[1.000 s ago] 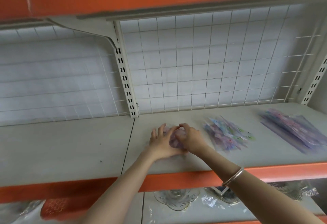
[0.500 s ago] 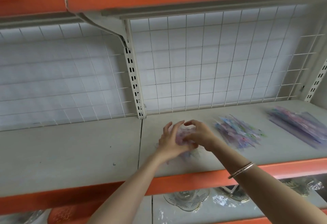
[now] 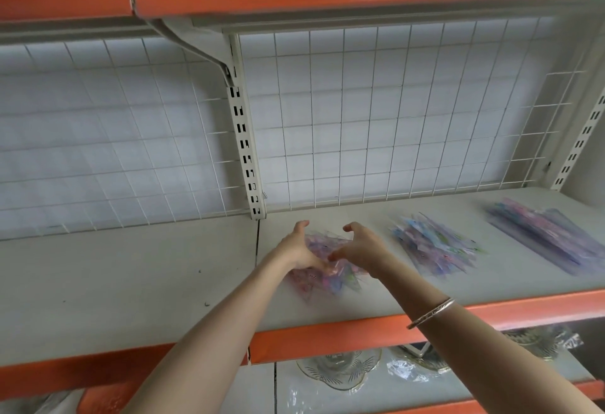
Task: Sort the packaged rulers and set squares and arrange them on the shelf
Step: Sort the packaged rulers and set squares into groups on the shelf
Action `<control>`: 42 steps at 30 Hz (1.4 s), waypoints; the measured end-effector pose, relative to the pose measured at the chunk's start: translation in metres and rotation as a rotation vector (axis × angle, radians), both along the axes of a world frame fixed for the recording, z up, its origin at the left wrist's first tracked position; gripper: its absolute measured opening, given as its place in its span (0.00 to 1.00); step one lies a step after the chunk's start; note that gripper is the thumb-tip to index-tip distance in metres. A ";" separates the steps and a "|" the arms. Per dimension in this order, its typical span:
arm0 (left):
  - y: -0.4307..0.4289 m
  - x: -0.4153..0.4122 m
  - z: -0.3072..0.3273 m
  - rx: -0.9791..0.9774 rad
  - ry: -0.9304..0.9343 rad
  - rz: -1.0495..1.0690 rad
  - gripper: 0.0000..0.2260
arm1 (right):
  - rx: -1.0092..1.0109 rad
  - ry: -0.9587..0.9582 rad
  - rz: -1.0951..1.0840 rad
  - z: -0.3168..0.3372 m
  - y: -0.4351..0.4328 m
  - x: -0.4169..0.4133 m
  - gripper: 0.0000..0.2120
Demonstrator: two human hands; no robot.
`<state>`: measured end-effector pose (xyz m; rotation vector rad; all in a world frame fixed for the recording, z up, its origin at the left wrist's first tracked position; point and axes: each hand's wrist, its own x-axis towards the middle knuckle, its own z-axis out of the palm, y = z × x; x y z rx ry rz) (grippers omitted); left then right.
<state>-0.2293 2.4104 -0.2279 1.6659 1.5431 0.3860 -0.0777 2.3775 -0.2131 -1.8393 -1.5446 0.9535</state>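
Both hands are on the near-left stack of packets [image 3: 327, 277], which lies flat on the grey shelf [image 3: 131, 276] just right of the seam between the panels. The left hand [image 3: 296, 250] cups its left edge with the thumb up. The right hand [image 3: 361, 245] curls over its right edge, with a bangle [image 3: 430, 313] on the wrist. Each grip is clamped on that stack, pressing it from opposite sides; motion blur hides the exact finger placement. Contents look pink, blue and green in clear wrap, and ruler vs set square can't be told. The second stack [image 3: 432, 245] is fanned out to the right and apart from the hands. The long purple packets [image 3: 553, 238] lie at far right, well apart. A wire grid panel [image 3: 393, 112] backs the shelf. Glass dishes [image 3: 340, 369] sit on the level below.
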 end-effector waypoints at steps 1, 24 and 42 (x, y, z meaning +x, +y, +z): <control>0.000 0.001 0.001 -0.019 0.007 0.000 0.52 | -0.003 0.007 0.009 0.000 0.000 0.001 0.36; -0.008 -0.033 0.013 -0.069 0.010 0.137 0.54 | -0.191 0.425 0.074 -0.004 0.013 -0.022 0.25; -0.003 -0.177 0.008 -0.115 -0.057 0.150 0.55 | -0.214 0.445 0.100 -0.001 0.014 -0.161 0.25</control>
